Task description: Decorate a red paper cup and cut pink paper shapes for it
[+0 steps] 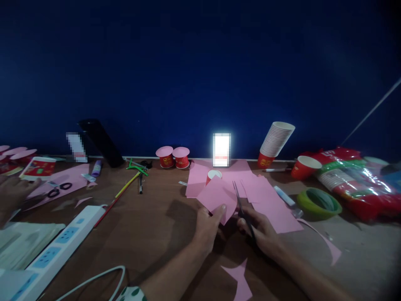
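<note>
My left hand pinches the lower edge of a pink paper piece and holds it up above the brown table. My right hand is closed round the handles of black scissors, whose blades point up at the paper's right edge. More pink sheets lie flat just behind and to the right. A red paper cup stands behind the held paper. A pink offcut lies on the table between my forearms.
A white power strip and cable lie at the left. Another person's hand rests at the far left near a second pair of scissors. A stack of cups, a green tape roll, bagged cups and a glue stick sit to the right.
</note>
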The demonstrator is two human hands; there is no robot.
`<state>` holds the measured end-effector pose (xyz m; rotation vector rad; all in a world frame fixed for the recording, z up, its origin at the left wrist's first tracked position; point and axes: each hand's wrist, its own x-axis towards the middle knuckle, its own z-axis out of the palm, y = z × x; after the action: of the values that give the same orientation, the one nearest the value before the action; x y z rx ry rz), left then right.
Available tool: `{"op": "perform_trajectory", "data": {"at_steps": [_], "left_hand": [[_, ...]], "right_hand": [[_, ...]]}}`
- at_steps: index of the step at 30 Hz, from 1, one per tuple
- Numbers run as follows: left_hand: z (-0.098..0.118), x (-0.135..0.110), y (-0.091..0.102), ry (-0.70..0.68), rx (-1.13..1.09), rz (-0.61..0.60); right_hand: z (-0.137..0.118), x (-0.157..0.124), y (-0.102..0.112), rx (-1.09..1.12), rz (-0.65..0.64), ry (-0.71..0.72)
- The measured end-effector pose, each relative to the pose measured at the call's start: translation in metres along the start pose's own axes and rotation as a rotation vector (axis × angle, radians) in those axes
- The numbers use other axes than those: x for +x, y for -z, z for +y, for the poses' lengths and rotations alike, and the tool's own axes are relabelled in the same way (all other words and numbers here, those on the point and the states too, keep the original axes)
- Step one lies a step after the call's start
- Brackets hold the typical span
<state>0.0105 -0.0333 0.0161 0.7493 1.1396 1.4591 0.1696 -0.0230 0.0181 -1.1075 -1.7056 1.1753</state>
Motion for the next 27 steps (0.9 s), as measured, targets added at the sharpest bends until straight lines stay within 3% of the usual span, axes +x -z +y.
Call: {"op": "perform_trajectory", "data": {"at_steps": [9, 14, 21, 27], "left_hand": [[0.0021, -0.0008, -0.0005, 0.006, 0.007, -0.006], [0.0033, -0.0014, -0.0005, 0.007, 0.002, -0.024], [-0.0008, 0.0003, 0.0006, 0.014, 0.052, 0.006], [-0.0029, 0.0012, 0.0015, 0.003, 0.081, -0.003]], "right_hand": [[-0.0017, 0.0006, -0.0003, 0.018, -0.055, -0.012], [-0.0008, 0.0003, -0.0011, 0.028, -0.011, 0.006], [0.0005, -0.0002, 0.0007, 0.034, -0.084, -0.008], [0.0018, 0.0002, 0.0003, 0.029, -0.054, -0.005]]}}
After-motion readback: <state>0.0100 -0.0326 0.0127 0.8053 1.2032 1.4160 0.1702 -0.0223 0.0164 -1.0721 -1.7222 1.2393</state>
